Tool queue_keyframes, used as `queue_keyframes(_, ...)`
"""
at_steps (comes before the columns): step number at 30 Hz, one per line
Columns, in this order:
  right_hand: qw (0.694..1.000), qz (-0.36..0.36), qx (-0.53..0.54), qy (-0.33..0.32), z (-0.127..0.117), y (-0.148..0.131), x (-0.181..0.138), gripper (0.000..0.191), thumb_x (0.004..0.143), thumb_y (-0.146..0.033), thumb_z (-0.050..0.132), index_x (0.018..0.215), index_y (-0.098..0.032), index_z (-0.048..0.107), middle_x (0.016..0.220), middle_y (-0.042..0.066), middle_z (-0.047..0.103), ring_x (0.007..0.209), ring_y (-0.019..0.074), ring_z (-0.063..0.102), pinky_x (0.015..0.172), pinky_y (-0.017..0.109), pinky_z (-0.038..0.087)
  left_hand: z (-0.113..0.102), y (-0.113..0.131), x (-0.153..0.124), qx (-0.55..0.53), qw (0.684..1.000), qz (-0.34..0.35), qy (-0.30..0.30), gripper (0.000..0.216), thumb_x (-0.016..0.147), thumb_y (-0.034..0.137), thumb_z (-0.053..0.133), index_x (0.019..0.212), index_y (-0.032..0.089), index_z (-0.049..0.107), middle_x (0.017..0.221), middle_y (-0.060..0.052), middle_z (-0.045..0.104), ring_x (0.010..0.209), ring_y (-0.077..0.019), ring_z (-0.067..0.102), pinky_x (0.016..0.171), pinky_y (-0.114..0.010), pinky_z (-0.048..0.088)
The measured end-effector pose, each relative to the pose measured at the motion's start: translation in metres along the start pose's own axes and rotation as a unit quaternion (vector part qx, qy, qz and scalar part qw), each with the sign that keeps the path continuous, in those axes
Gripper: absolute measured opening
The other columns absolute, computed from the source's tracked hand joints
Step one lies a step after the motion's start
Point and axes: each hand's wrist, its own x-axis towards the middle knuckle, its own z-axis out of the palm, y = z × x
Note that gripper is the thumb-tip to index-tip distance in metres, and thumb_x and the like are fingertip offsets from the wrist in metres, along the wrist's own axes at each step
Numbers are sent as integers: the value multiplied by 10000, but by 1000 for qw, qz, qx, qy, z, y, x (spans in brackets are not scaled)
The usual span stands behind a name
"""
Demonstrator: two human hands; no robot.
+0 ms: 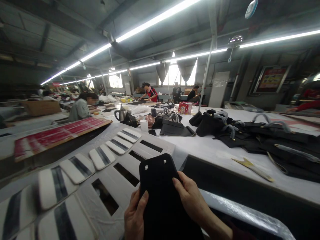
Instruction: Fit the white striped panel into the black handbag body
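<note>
Item: black panel [162,196], flat, rounded top, two small holes near its upper corners; held upright over the near edge of the white table [200,146].

Left hand [135,216]: clasps the panel's lower left edge, thumb laid on the front face, fingers hidden behind.

Right hand [191,198]: grips the right edge, fingers spread across the face, wrist running off toward the lower right.

Row of white rounded pieces [100,156], each with a dark stripe down its middle: laid side by side along the left of the table, running from the near left corner toward the far end. Beside them, a white sheet with dark rectangular slots [130,166], just under the held panel.

Heap of black bags with wrapped handles [250,133]: spread over the right side of the table, well apart from the hands (these look assembled, or nearly so).

Also on the table: metal kettle [121,115], white cup [144,125], red box [185,107], all toward the far end. Red-printed board [57,135] on the neighbouring bench at left.

Other people: several seated or standing at the far benches, none near the panel.

Progress, as a judgement: the panel carries nothing on it yet; the striped pieces lie unattached in their row, so most of the joining appears still to come, with the bags as the only finished stock in sight.
</note>
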Motion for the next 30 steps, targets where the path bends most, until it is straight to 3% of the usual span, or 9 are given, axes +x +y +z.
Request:
queue_keyframes(7, 999, 28, 14, 38, -5, 26, -11, 335, 972, -487, 443, 981, -185, 589, 842, 32, 660, 771, 200, 602, 670, 285, 441, 10, -14, 1, 57, 998, 39, -9, 485, 738, 509, 744, 1114, 203, 719, 1089, -23, 639, 1041, -220, 600, 831, -237, 501)
queue_keyframes(13, 997, 29, 13, 71, -9, 38, -21, 373, 970, -519, 431, 847, -182, 531, 787, 33, 604, 729, 184, 542, 634, 274, 417, 15, -21, -1, 99, 993, 65, -17, 435, 734, 493, 749, 1059, 205, 747, 1110, -25, 634, 1078, -221, 578, 841, -221, 492)
queue_keyframes(21, 991, 30, 104, 77, -12, 52, -38, 382, 952, -534, 485, 901, -164, 567, 824, 48, 621, 768, 189, 554, 693, 288, 455, 21, -33, -7, 88, 994, 45, -48, 412, 814, 482, 681, 1113, 203, 731, 1064, -42, 626, 1019, -210, 594, 817, -236, 494)
queue_keyframes(25, 980, 58, 182, 61, -21, 66, -39, 406, 938, -542, 506, 1094, -169, 543, 1031, 92, 655, 928, 234, 610, 823, 335, 493, 30, -31, -10, 116, 988, 70, -69, 392, 837, 468, 660, 1114, 202, 738, 1026, -50, 614, 961, -207, 602, 807, -255, 495)
queue_keyframes(27, 984, 69, 149, 75, -29, 68, -37, 464, 929, -577, 497, 1191, -194, 488, 1127, 98, 642, 999, 248, 611, 871, 354, 489, 35, -31, -11, 136, 983, 88, -87, 380, 864, 451, 635, 1148, 216, 724, 997, -45, 604, 928, -188, 595, 806, -247, 492)
queue_keyframes(30, 989, 93, 0, 111, -41, 63, -33, 496, 915, -650, 444, 1148, -215, 494, 1070, 84, 658, 947, 253, 626, 828, 358, 483, 43, -32, -14, 160, 976, 110, -102, 354, 884, 440, 614, 1162, 247, 715, 952, -30, 588, 868, -162, 587, 763, -238, 493)
